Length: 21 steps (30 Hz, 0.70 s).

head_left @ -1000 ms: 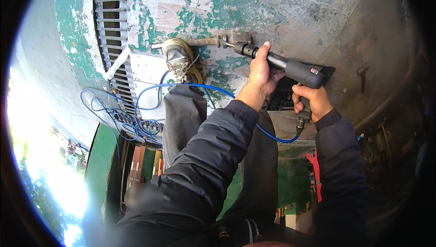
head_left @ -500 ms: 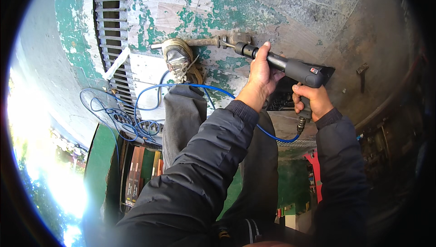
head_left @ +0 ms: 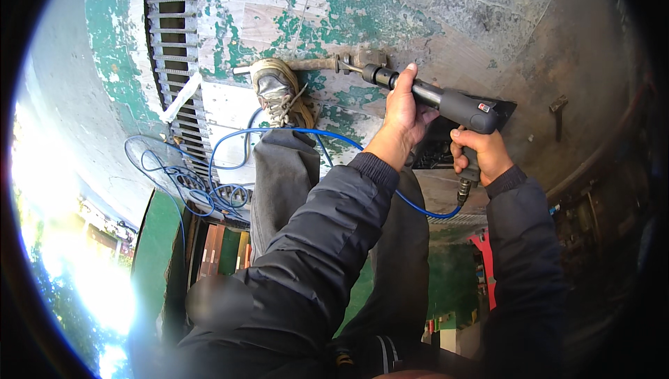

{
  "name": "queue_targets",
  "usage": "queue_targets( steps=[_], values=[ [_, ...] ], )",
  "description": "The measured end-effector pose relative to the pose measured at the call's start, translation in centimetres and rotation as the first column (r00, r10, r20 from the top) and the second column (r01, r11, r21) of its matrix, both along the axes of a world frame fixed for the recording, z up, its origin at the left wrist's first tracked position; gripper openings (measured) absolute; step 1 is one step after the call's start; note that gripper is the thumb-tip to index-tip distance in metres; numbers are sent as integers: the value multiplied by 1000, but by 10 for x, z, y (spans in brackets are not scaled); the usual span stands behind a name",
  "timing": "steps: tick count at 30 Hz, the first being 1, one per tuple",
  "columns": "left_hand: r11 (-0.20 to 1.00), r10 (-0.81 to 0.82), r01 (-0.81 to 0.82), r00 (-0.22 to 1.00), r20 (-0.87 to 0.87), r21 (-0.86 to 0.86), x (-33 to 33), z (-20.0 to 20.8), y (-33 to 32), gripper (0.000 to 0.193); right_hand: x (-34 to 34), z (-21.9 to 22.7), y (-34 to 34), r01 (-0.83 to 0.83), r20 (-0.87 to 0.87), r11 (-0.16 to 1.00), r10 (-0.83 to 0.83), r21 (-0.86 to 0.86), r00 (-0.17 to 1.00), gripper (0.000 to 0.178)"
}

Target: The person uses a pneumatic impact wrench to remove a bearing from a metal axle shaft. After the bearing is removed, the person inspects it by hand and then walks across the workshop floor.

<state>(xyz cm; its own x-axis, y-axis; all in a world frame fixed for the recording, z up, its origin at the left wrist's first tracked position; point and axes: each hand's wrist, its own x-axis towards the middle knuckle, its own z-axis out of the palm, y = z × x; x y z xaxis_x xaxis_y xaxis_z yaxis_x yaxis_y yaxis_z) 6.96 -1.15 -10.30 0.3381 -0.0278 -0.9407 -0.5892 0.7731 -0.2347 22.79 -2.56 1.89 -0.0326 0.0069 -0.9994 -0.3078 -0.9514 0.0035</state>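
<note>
Both hands hold a black pistol-shaped air hammer (head_left: 463,108), tilted with its bit to the upper left. My left hand (head_left: 404,112) supports the barrel, thumb stretched along it. Lower down, my right hand (head_left: 486,152) is wrapped round the grip, where a blue air hose (head_left: 334,136) joins. The bit's tip meets the flanged part of a rusty metal shaft (head_left: 313,64) lying on the floor. My shoe (head_left: 277,93) rests over the shaft's left part, hiding some of it.
A slotted metal drain grate (head_left: 174,55) runs along the left, with a white strip across it. Coils of hose lie beside a green box (head_left: 157,239). At the right a hammer (head_left: 557,117) lies on the floor. A dark tray-like thing (head_left: 435,152) sits below the air hammer.
The view has shifted very slightly. Both hands keep their hold on the air hammer, and its bit stays at the shaft's flange.
</note>
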Motion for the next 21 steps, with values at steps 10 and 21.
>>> queue_targets(
  steps=[10, 21],
  values=[
    [1000, -17, 17, 1000, 5, -4, -1, 1, 2, 57, -1, 1, 3, -4, -2, 1000, 4, 3, 1000, 18],
    [1000, -23, 23, 1000, -1, -1, -1, 1, 2, 58, 0, -1, 3, -12, -8, 1000, 12, -3, 1000, 19]
  ],
)
